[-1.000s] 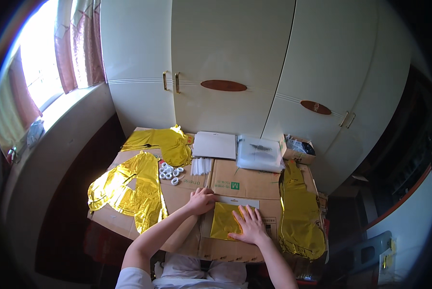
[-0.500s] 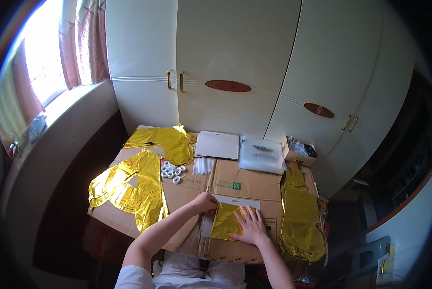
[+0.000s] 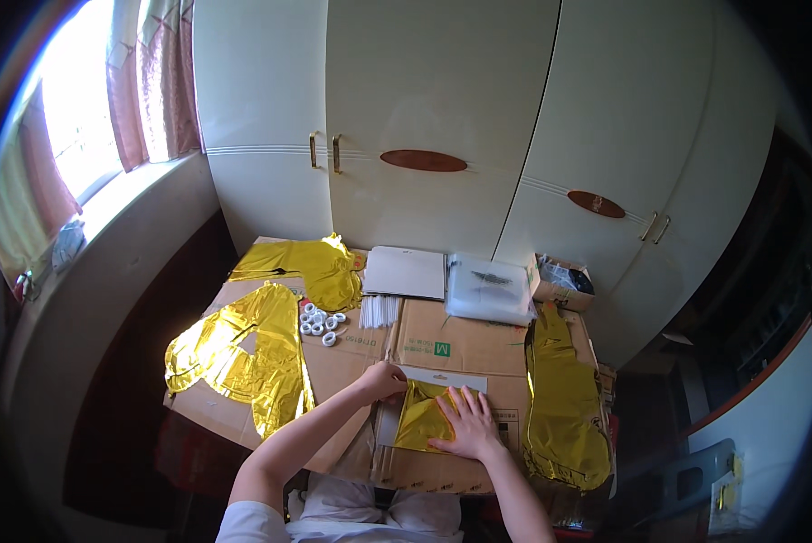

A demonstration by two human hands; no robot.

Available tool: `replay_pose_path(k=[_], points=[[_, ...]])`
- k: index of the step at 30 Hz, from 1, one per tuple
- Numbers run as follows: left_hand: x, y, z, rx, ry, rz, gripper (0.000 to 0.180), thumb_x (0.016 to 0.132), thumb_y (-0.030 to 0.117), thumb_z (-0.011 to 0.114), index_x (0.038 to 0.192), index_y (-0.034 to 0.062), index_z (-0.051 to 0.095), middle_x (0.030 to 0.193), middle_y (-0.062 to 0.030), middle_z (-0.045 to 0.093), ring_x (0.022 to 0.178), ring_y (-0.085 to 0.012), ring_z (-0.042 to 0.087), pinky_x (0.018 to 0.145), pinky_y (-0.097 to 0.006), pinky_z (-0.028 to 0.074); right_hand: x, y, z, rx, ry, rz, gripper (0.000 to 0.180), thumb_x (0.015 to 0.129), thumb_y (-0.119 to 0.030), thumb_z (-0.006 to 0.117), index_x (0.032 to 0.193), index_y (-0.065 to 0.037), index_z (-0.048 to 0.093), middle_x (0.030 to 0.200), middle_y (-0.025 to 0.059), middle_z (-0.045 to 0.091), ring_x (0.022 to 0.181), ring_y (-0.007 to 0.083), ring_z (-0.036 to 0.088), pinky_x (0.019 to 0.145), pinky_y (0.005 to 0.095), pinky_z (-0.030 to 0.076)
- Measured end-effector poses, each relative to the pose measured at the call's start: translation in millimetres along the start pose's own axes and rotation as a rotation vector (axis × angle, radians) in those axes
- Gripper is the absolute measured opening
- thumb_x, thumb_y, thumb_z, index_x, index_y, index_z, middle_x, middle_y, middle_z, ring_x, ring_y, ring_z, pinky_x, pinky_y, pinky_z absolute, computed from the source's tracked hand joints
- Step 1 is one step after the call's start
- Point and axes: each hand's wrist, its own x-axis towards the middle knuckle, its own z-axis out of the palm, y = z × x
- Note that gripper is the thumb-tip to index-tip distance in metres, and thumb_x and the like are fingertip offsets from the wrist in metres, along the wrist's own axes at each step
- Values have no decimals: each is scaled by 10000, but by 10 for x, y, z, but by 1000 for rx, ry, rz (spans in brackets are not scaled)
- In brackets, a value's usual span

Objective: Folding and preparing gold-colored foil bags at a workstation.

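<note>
A gold foil balloon [image 3: 420,422], folded into a flat packet, lies on a white card [image 3: 467,380] with a hanging slot at its top edge. My right hand [image 3: 471,427] rests flat across the packet's right part, fingers spread. At the upper left corner of the foil, my left hand [image 3: 384,382] is closed in a pinch on its edge; the fingertips are partly hidden. Unfolded flat gold foil balloons lie around: a large one [image 3: 279,362] on the left, another [image 3: 333,276] at the back left, and a long one [image 3: 564,416] at the right.
Cardboard [image 3: 342,434] covers the table. White ribbon rolls [image 3: 330,338] sit by thin white sticks [image 3: 380,311]. Behind are a stack of white cards [image 3: 404,273], clear plastic bags [image 3: 489,291] and a small open box [image 3: 564,282]. Tall cabinets [image 3: 442,90] stand against the far side.
The view has shifted slightly. Both hands keep almost the same places on the folded foil, and nothing has been let go or taken up.
</note>
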Motion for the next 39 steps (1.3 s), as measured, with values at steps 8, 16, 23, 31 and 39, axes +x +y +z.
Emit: replay_pose_path(k=[8, 16, 23, 31, 39], points=[[-34, 73, 16, 65, 9, -36, 225, 799, 178, 660, 948, 29, 738, 632, -63, 665, 518, -125, 627, 501, -302, 502, -3, -2, -25, 2, -8, 1, 975, 780, -798, 460, 1527, -211, 244, 1597, 111, 149, 1481, 320, 75, 1178, 550, 34], [91, -164, 98, -80, 16, -86, 186, 799, 161, 680, 916, 26, 732, 618, -47, 656, 503, -113, 613, 465, -275, 475, -8, -1, -21, 9, -8, -2, 972, 784, -797, 456, 1531, -219, 228, 1596, 111, 151, 1481, 318, 76, 1179, 550, 36], [45, -119, 104, -143, 2, -63, 178, 814, 139, 667, 889, -13, 721, 645, -61, 677, 513, -111, 632, 468, -249, 478, 0, -5, -20, -7, -8, -6, 971, 786, -799, 449, 1535, -229, 212, 1598, 107, 146, 1482, 312, 77, 1179, 548, 36], [-99, 29, 94, -71, -7, -29, 163, 818, 107, 661, 894, -26, 714, 652, -67, 680, 541, -121, 661, 471, -248, 490, 0, -10, -41, -17, -17, 3, 967, 786, -793, 456, 1534, -230, 215, 1598, 105, 145, 1482, 310, 76, 1181, 545, 31], [-31, -97, 156, -164, -33, -30, 169, 848, 86, 591, 902, -29, 704, 678, -77, 680, 546, -134, 667, 455, -246, 477, -7, -9, -32, -12, -6, -2, 967, 785, -788, 466, 1535, -233, 213, 1598, 106, 145, 1482, 311, 80, 1181, 544, 35]])
